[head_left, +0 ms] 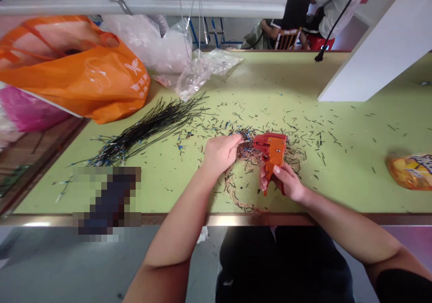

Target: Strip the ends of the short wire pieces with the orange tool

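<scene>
My right hand (286, 181) is wrapped round the handles of a red and orange wire stripper (275, 148), whose jaws point left. My left hand (221, 152) is closed in a pinch just left of the jaws. A thin wire (248, 140) runs from its fingertips to the tool's mouth; how far it reaches inside is hidden. Under and around both hands lies a heap of short black and blue clippings (248, 152). To the left, a long bundle of black wires (145, 130) with blue bits at its near end rests on the table.
An orange bag (111, 82) and clear plastic bags (202, 71) stand at the back left. A blurred dark object (110, 202) lies by the front edge. A yellow-orange packet (413, 171) sits at the right. A white upright panel (378, 51) and a hanging plug (319, 56) are behind; people sit beyond.
</scene>
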`<state>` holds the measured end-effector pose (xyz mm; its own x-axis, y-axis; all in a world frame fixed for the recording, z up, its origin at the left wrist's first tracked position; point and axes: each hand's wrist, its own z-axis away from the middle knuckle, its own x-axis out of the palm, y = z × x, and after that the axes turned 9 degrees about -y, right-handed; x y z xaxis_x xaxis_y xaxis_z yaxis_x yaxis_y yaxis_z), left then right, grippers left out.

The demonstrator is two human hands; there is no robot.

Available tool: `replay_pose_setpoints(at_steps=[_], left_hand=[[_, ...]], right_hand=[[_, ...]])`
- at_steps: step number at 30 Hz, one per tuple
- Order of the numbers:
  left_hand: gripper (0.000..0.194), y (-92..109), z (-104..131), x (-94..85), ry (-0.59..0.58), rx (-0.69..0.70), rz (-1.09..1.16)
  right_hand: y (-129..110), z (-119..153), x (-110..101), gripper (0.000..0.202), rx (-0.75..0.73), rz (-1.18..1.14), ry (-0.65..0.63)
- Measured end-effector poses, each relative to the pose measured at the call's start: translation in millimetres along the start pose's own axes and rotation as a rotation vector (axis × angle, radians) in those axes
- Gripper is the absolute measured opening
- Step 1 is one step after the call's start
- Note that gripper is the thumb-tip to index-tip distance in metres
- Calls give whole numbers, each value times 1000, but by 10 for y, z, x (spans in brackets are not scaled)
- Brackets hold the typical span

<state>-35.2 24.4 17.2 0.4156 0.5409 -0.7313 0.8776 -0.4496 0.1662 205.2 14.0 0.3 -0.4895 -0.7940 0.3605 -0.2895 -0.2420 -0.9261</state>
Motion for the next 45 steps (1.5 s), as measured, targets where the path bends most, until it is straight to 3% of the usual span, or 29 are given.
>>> replay_pose_setpoints(at_steps=[3,4,5,7,10,14,21,25,31,45], left_hand=[[43,-242,-6,-84,93,-215,29],[48,-337,-11,-116,185,-336,20],[54,-422,-15,-137,269,-435,7],[59,-522,-14,-125,359,-517,-9],[57,-464,13,18,232,-402,32],[47,-196,47,167,91,-271,81],[26,248,-17,49,-70,-133,6],[20,427,-22,3,-51,-19,14],[14,569,-25,-31,-44,50,54],[9,653,-42,-41,-32,161,126]], right_hand=[[-186,20,-17,33,-224,37,11],[-267,21,-31,29,-384,25,75],[-341,16,-50,30,-452,-13,159],[-428,-17,-100,29,-465,-76,276],[-356,-99,-183,32,-315,-71,219],[-85,-163,-245,38,-156,-117,119],[69,-124,-196,42,-155,13,170],[119,-122,-178,46,-96,84,190],[304,-94,-235,54,-78,57,379],[254,-87,-198,54,-73,104,471]])
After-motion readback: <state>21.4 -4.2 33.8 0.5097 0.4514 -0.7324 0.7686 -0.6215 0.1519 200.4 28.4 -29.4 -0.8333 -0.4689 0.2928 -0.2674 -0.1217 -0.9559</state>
